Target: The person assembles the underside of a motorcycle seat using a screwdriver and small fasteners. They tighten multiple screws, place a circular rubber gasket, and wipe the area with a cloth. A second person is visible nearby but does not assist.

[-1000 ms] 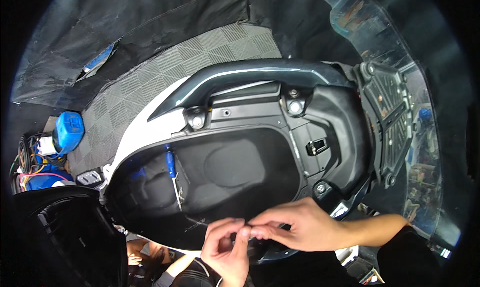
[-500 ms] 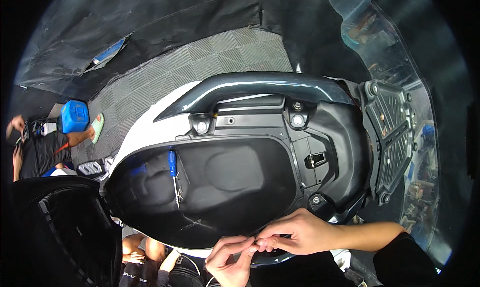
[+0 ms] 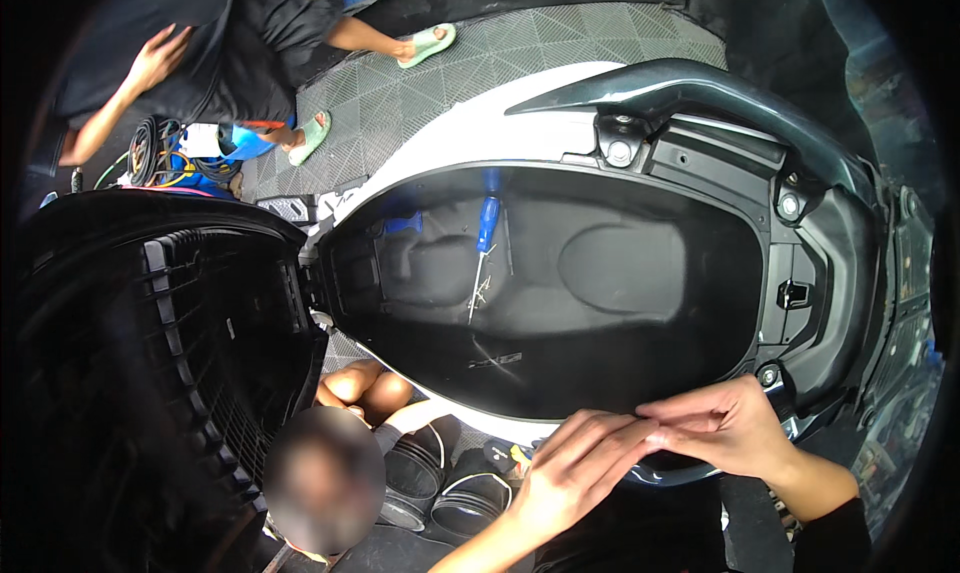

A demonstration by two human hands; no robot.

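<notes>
Fingertips are brought together at the near rim of the open scooter storage tub (image 3: 560, 273).

Something very small appears to be pinched between the left hand (image 3: 575, 463) and right hand (image 3: 725, 428); what is grasped cannot be told. Fine, steady placement at the rim is likely called for next. One blue-handled screwdriver (image 3: 485, 238) is counted inside the tub, one raised seat (image 3: 150, 353) at the left, and two hands.

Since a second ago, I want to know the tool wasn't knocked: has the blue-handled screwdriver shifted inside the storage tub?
No. The blue-handled screwdriver lies at the same spot on the tub floor, tip toward the near rim; only the camera moved.
</notes>
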